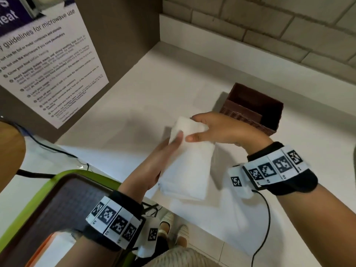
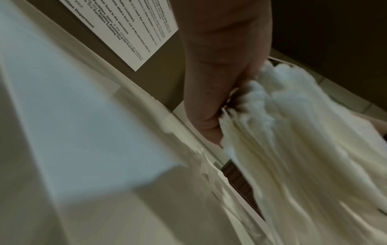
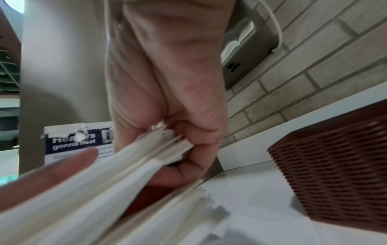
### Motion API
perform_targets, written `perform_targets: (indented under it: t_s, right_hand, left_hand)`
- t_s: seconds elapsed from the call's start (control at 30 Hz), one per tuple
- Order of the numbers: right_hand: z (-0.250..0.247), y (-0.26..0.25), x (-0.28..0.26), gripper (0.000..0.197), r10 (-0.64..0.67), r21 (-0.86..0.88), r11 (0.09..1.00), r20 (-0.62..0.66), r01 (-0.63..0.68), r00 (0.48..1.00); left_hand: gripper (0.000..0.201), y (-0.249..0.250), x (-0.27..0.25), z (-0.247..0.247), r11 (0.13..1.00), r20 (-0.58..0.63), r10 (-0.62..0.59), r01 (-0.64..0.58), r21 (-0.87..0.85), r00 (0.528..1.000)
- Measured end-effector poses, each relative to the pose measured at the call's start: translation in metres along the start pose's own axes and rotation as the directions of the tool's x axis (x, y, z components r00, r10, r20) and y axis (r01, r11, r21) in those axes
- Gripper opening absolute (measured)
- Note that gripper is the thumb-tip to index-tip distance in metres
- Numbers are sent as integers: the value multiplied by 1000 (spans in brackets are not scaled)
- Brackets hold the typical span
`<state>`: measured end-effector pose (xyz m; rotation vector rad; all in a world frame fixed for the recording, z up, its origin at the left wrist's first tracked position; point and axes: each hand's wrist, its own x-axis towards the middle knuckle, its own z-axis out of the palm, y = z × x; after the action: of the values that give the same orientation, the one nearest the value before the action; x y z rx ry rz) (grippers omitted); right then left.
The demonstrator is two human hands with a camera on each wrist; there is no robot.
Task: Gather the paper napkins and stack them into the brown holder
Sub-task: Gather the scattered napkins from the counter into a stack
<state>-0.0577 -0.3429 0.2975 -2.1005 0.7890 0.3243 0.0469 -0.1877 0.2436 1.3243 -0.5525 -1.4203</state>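
A thick stack of white paper napkins [image 1: 187, 166] is held above the white counter [image 1: 154, 97] by both hands. My left hand [image 1: 163, 157] grips its left long side, thumb on top. My right hand [image 1: 210, 130] pinches the far end, thumb on top and fingers curled underneath. In the right wrist view the napkins [image 3: 117, 187] show as layered edges held in the curled fingers [image 3: 188, 145]. The left wrist view shows the fanned napkin edges [image 2: 293, 149]. The brown woven holder [image 1: 254, 108] stands just behind my right hand, with nothing visible inside it.
A brown panel with a printed microwave notice [image 1: 48, 64] rises at the left. A green tray [image 1: 57, 199] sits at the lower left beside a black cable. A grey brick wall [image 1: 269, 26] backs the counter, with a grey wall-mounted device [image 3: 247, 49] on it.
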Motion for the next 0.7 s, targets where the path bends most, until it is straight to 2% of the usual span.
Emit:
perform_targets:
  t_s: [0.07,0.17,0.23,0.33,0.4,0.47,0.57,0.7]
  right_hand:
    - [9,1,7,48,-17,-23,1000,-33,16,999]
    - [11,13,13,39,38,152,988,-214,-5,976]
    - [10,33,23,42,66,7,998,-346,-67,936]
    - [23,58,39,60,73,-314,935,-284,-165,956]
    - [34,64,46,83,86,-389,905,-238,-176,968]
    - [37,65,52,97,89,-400,896,-268,-194,959]
    - [32,62,56,95,123,-436,864,-301,-251,946]
    - [25,63,59,92,140,-418,873,-281,-252,949]
  left_hand:
    - [36,-7,0,-2,998,-58,23,-19,67,998]
    - [21,-14,-3,-12,997,-146,12,-2,72,989]
    - [22,-16,-6,-23,999,-194,-25,32,32,981]
    - [22,-16,-10,-37,997,-263,-72,70,-16,962]
    - [27,-15,-11,-42,996,-288,-91,89,-19,953]
    - [31,-14,-11,-46,995,-311,-102,99,-23,945]
    - [30,-13,-11,-50,994,-345,-111,105,-36,932]
    - [31,-9,-9,-50,995,-373,-95,90,-31,923]
